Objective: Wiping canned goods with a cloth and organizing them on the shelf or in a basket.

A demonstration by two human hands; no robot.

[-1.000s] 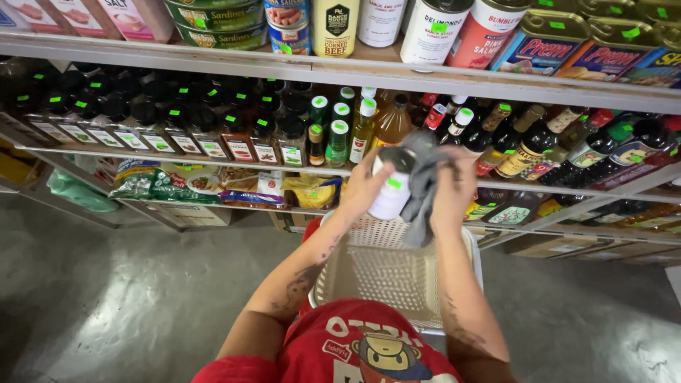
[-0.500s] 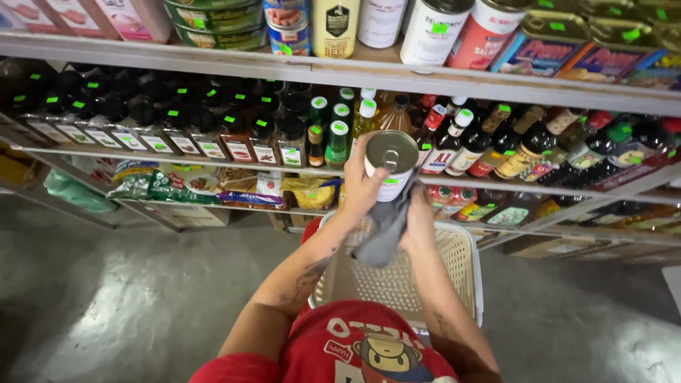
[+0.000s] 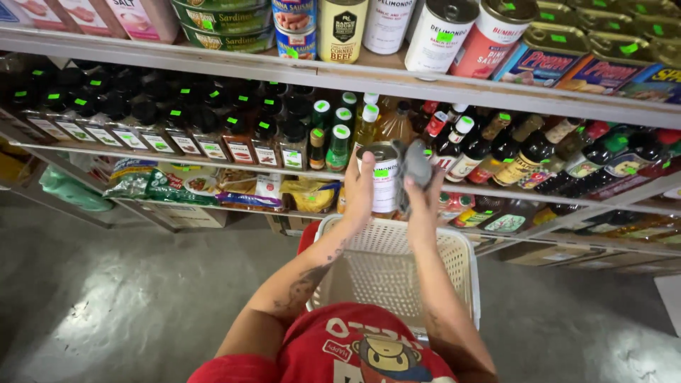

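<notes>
1. On your far left, the middle shelf (image 3: 163,159) carries a long row of dark bottles (image 3: 149,120) with green dots on their caps; none of them is in play right now.
2. Your left hand (image 3: 360,188) is raised in front of that shelf. Its fingers are wrapped around the side of a white-labelled can (image 3: 383,181), and it holds the can upright, just above the far rim of the cream plastic basket (image 3: 454,262).
3. The left forearm runs up from your red shirt (image 3: 355,351) over the basket, wrist bent slightly inward toward the can.
4. I judge the step in hand to be wiping the can. You steady it with the left hand and work it with the cloth.
5. Your right hand (image 3: 423,202) sits just beside the can on its right. Its fingers are closed on a grey cloth (image 3: 415,167), which is pressed against the can's upper right side.
6. The right forearm rises parallel to the left, elbow low by your body.
7. The next move calls for turning the can in the left-hand grip so the cloth reaches the unwiped faces. Keep it clear of the sauce bottles (image 3: 496,149) standing close behind on the right.
</notes>
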